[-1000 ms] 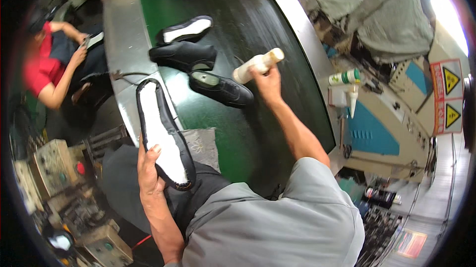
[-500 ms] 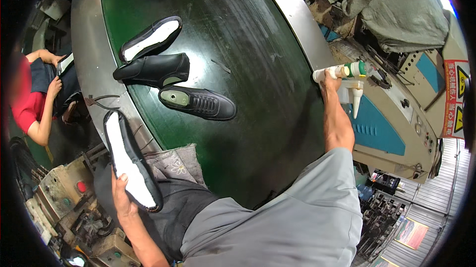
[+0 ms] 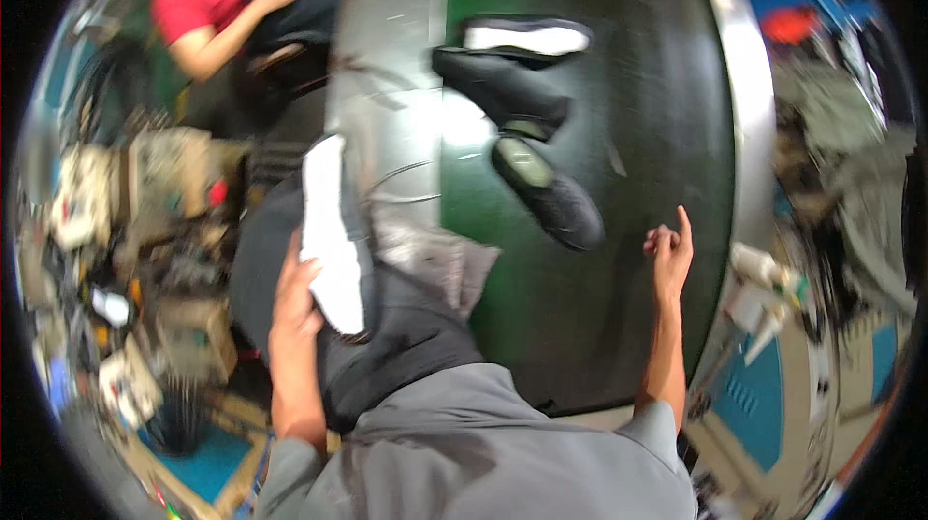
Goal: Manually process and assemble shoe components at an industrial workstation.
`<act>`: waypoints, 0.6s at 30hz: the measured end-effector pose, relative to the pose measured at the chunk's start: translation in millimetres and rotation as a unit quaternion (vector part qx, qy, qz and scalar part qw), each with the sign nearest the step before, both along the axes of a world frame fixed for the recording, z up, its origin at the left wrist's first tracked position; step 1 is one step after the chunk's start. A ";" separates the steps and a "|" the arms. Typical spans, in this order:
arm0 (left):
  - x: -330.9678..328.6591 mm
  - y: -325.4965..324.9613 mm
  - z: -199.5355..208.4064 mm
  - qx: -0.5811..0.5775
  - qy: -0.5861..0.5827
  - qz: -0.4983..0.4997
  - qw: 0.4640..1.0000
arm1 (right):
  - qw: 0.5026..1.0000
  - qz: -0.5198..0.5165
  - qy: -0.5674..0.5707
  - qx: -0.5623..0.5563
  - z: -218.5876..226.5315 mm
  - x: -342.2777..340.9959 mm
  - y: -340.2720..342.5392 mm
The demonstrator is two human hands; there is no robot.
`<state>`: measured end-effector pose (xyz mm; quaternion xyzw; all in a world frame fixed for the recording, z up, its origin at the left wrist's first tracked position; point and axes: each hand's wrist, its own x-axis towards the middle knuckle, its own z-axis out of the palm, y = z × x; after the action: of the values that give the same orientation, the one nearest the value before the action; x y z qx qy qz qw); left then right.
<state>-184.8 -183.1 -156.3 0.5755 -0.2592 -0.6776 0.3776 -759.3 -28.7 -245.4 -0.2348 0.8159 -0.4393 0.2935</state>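
Left hand (image 3: 296, 298) pinches a long black shoe (image 3: 336, 245) with a flat white sole (image 3: 327, 216); right hand (image 3: 669, 254), half-spread, one finger straight, hovers over the glossy counter (image 3: 570, 336)

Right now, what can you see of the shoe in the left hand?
The shoe is long and narrow, its white underside turned toward the camera, with a black, leather-looking upper showing along the right edge. It points away from the body. The left hand grips its near part from the left, above dark trousers; contact with them can't be told. Blur hides finer detail.
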 end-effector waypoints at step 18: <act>82.6 84.0 12.8 -0.130 0.153 0.156 0.967 | 0.539 0.687 0.469 -0.135 115.1 479.7 -242.1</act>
<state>-102.1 -99.1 -143.5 0.4447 -0.1911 -0.6506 0.5852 -279.6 -270.8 -130.3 -0.9324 0.3568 -0.0349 0.0450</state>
